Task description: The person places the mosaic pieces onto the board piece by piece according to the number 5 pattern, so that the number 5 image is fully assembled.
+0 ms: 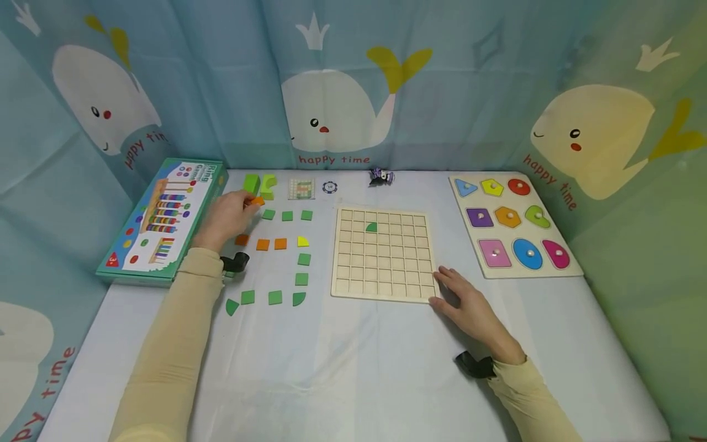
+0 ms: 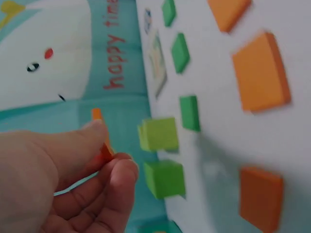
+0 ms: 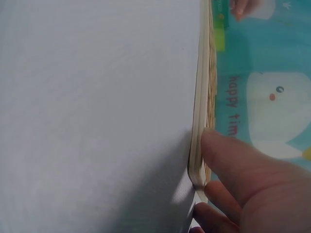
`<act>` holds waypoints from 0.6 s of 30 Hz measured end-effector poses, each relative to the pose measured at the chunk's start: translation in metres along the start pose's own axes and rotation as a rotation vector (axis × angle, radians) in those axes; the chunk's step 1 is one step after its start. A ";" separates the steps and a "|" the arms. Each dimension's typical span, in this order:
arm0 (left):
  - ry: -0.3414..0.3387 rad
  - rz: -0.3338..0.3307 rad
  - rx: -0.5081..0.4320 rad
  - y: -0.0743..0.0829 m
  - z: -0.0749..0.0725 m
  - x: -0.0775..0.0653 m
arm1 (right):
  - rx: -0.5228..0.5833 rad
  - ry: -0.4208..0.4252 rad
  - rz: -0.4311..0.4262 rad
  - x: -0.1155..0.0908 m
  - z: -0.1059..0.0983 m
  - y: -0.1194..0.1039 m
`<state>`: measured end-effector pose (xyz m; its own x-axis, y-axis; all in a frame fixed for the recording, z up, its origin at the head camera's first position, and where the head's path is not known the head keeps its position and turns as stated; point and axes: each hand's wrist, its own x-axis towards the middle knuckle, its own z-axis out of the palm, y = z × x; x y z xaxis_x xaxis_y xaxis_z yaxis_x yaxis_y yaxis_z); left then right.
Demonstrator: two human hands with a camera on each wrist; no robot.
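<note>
My left hand (image 1: pixel 226 215) pinches a small orange tile (image 2: pixel 97 115) between thumb and fingertips, over the back left of the table. Green and orange square tiles (image 1: pixel 263 245) lie about it, with a yellow quarter-round tile (image 1: pixel 303 242) at the end of the orange row. The wooden grid board (image 1: pixel 385 299) lies flat in the middle, and one green quarter-round tile (image 1: pixel 372 227) sits in a cell near its top. Beside the board's front right corner is my right hand (image 1: pixel 466 307), relaxed, its thumb and fingertips at the edge.
Left of the tiles lies a game box (image 1: pixel 166 215); green blocks (image 1: pixel 251 184), a pattern card (image 1: pixel 301 189) and a round chip (image 1: pixel 329 187) are at the back. A small dark figure (image 1: pixel 381 177) stands by the curtain. At the right lies a shape puzzle board (image 1: pixel 513 230).
</note>
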<state>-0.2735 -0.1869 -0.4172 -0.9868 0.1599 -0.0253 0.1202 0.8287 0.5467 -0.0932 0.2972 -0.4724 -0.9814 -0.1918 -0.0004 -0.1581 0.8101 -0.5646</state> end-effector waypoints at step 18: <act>0.118 0.222 -0.150 0.061 0.019 0.000 | -0.001 0.008 0.001 -0.001 0.001 0.000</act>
<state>-0.2636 -0.1256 -0.3999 -0.9450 0.2573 0.2019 0.3259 0.6903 0.6460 -0.0921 0.2966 -0.4728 -0.9825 -0.1863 0.0053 -0.1568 0.8107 -0.5641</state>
